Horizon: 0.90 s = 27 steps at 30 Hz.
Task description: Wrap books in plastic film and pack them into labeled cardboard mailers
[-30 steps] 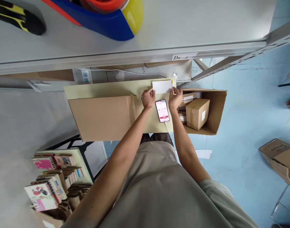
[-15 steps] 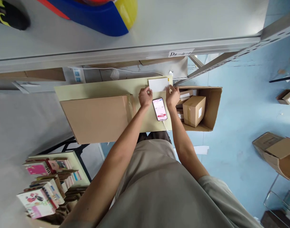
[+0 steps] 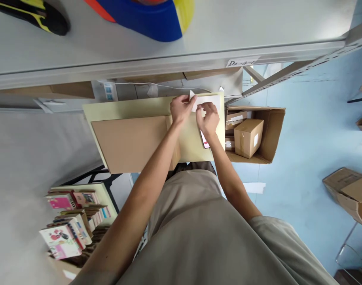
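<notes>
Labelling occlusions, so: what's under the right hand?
Below the right hand lies a phone on the pale tabletop; only its lower left part shows, screen lit. The rest is hidden by the hand. The white sheet beyond is partly covered too.

Handwritten tag [image 3: 243, 61] on grey shelf edge [image 3: 169, 65], looks like "D3-4-1". Label [image 3: 256, 139] on small carton [image 3: 241, 139]: too small to read.

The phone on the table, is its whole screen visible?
No, the right hand hides the upper part of the phone.
</notes>
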{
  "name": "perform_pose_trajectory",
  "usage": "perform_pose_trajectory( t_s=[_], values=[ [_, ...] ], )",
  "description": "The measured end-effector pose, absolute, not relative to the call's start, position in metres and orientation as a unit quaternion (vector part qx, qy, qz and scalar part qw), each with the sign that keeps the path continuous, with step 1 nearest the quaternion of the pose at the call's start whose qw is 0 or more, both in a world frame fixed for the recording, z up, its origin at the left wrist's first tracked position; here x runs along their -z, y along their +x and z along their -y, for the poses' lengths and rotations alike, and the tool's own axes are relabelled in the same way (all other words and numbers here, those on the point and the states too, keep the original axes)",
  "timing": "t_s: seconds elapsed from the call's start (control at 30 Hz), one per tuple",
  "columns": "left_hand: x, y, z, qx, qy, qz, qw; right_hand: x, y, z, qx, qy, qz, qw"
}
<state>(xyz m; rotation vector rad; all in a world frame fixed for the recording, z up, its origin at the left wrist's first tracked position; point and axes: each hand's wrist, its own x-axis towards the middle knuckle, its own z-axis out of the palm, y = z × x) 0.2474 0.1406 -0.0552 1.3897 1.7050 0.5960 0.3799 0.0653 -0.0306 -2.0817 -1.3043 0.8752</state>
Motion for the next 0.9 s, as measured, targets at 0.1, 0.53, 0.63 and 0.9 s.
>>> perform_pose_trajectory(
  t_s=[0.1, 0.53, 0.63, 0.9],
  values=[
    [0.054, 0.228, -0.152, -0.228, 0.543, -0.713, 0.382, 0.045, 0.382, -0.095, -0.4, -0.782, 0.395, 0.269],
    [0.066, 0.208, -0.169, -0.215, 0.559, -0.716, 0.359, 0.097, 0.383, -0.144, -0.508, -0.783, 0.295, 0.203],
    [0.062, 0.205, -0.171, -0.218, 0.573, -0.704, 0.358, 0.097, 0.384, -0.144, -0.528, -0.765, 0.298, 0.218],
    [0.05, 0.205, -0.169, -0.211, 0.584, -0.696, 0.361, 0.101, 0.383, -0.144, -0.544, -0.755, 0.279, 0.237]
  ],
)
